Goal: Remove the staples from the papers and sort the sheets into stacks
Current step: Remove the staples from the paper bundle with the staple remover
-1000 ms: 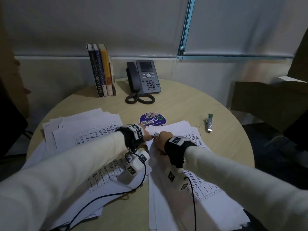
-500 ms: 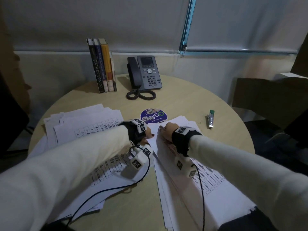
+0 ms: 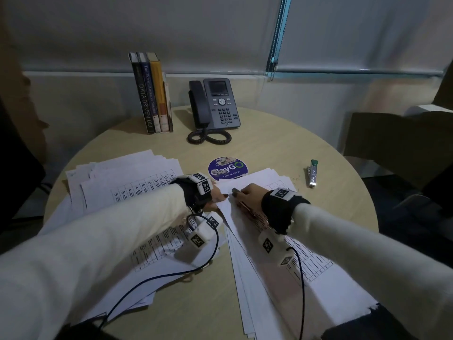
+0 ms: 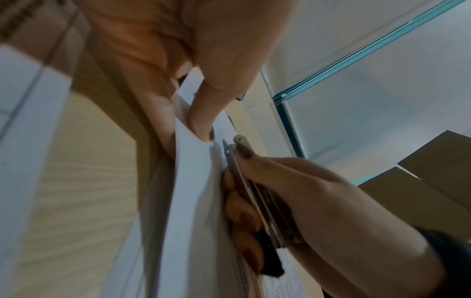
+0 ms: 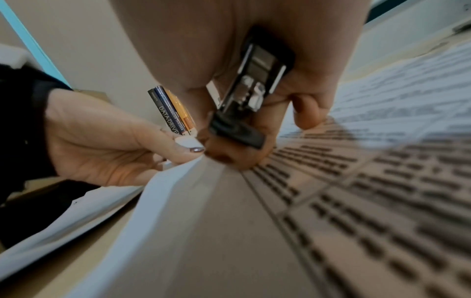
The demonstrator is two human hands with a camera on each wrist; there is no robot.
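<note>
Since 0.5 s ago: right hand (image 3: pixel 247 193) shifted slightly toward the left hand (image 3: pixel 217 196); view closer. Right hand grips a staple remover (image 5: pixel 251 84), fingers curled, tip on the right paper stack (image 3: pixel 274 273). Left hand pinches that stack's top-sheet corner. Second stack (image 3: pixel 127 185) lies left on the surface (image 3: pixel 269 148).

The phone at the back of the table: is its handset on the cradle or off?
On the cradle. The handset lies along the desk phone's left side, its coiled cord resting on the table.

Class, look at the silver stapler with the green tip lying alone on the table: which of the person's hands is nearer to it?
Right. The right hand works left of the stapler, apart from it; the left hand lies farther left.
</note>
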